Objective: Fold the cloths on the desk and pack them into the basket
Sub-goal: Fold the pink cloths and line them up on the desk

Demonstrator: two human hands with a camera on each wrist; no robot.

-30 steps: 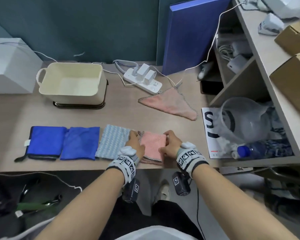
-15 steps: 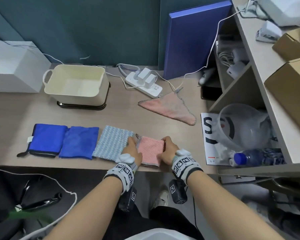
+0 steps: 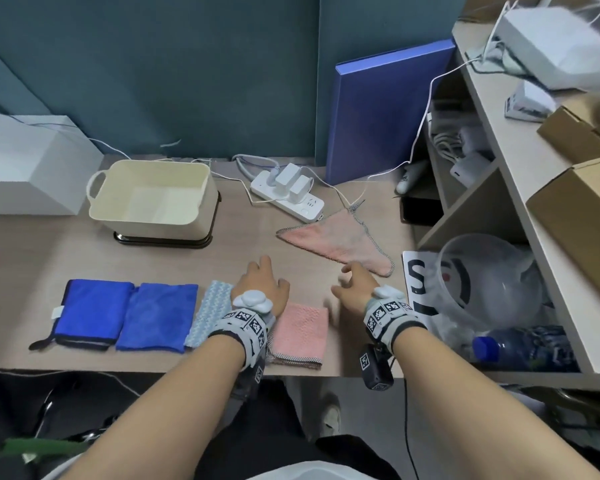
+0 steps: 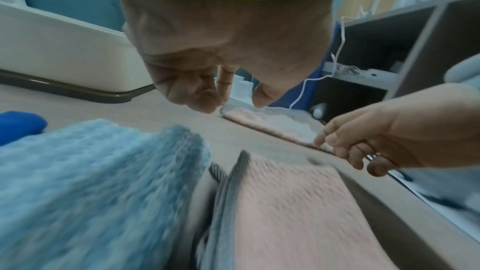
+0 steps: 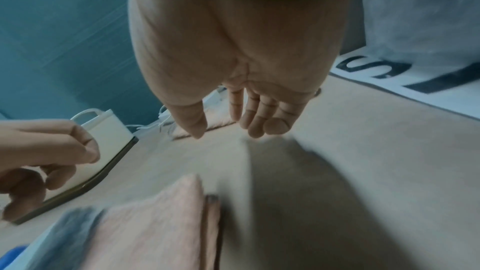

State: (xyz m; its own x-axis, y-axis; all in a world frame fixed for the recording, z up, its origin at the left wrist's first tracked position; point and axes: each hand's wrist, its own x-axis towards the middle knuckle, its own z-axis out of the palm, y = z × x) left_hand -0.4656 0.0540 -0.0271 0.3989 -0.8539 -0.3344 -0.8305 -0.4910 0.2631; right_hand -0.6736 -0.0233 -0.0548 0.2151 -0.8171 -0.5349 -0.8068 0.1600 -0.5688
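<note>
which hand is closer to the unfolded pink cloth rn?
Right. The right hand hovers just short of the unfolded pink cloth, at its near edge; the left hand is farther off, above the folded cloths.

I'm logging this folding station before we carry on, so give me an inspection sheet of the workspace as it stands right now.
Surface: wood-grain desk, bare patches visible.
Job's things: cream plastic basket, no cloths inside; four folded cloths in a front row: two dark blue, one light blue, one folded pink cloth; unfolded pink cloth lying flat.
Clutter: clear plastic jug, blue-capped bottle.
Hands: left hand and right hand hold nothing.
Cables: white power strip, thin white cable.
Surroundings: shelf with cardboard boxes.
</note>
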